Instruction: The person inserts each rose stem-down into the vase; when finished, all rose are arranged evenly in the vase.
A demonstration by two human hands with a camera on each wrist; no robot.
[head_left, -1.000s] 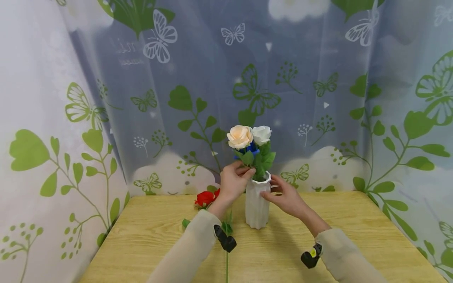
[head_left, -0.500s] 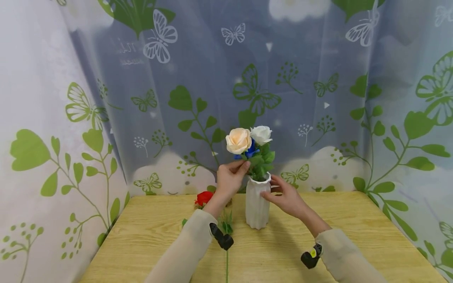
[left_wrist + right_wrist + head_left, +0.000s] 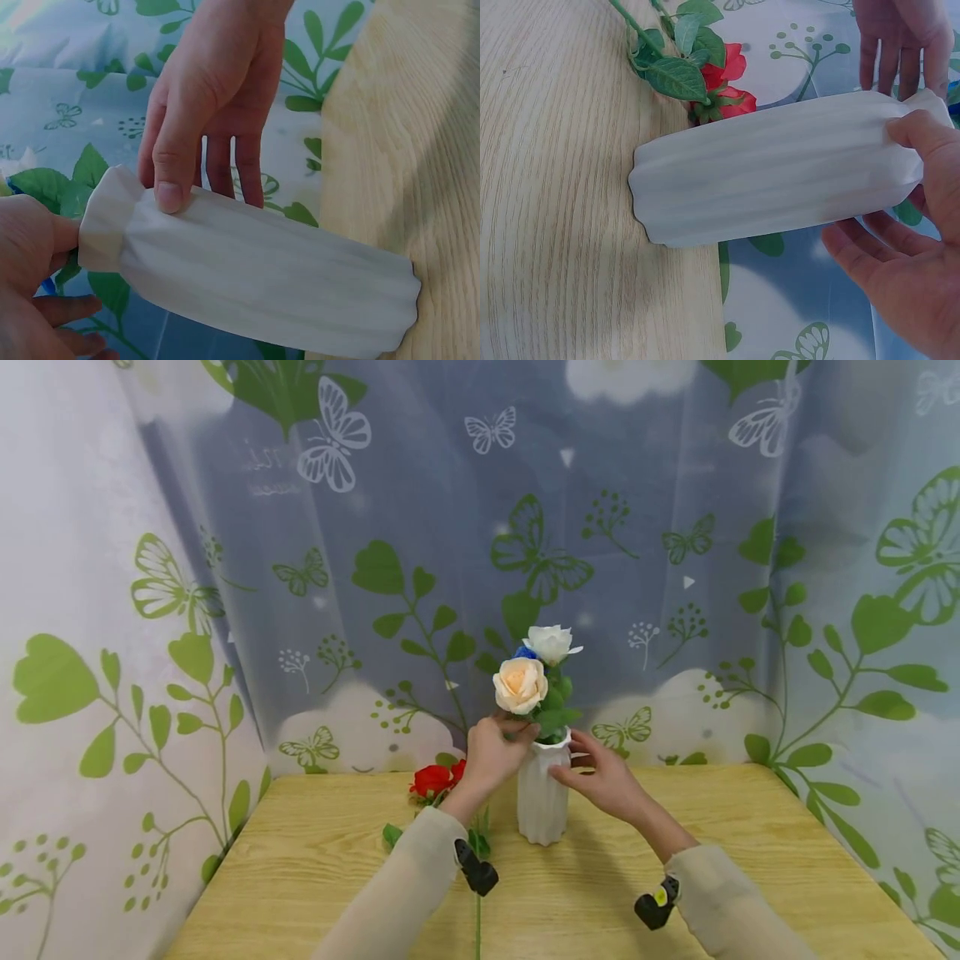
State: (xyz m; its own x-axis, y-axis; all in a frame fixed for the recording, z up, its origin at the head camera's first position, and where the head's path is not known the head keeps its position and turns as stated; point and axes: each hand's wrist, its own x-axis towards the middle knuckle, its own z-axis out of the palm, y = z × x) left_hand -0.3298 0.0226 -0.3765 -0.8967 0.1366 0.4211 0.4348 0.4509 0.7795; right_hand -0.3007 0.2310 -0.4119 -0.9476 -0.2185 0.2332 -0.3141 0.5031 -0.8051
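Observation:
A white fluted vase [image 3: 543,793] stands upright on the table. My right hand [image 3: 603,777] grips it near the top, the thumb [image 3: 922,135] on its front and the fingers round its far side. In the vase are a white rose [image 3: 551,645], a blue flower [image 3: 525,652] mostly hidden, and a peach rose [image 3: 521,685]. My left hand [image 3: 498,756] is at the vase's mouth, just under the peach bloom, and pinches its stem, which the fingers hide. In the left wrist view the left hand [image 3: 30,262] sits beside the rim [image 3: 105,217].
Red roses [image 3: 431,781] with green leaves lie on the wooden table [image 3: 315,860], left of the vase, partly behind my left forearm. One long stem [image 3: 477,918] runs toward the front edge. A curtain [image 3: 420,485] printed with butterflies and leaves hangs behind the table.
The peach rose first shifted slightly left, then came down and right, now lower in front of the blue flower. My left hand moved with it. My right hand keeps its hold on the vase.

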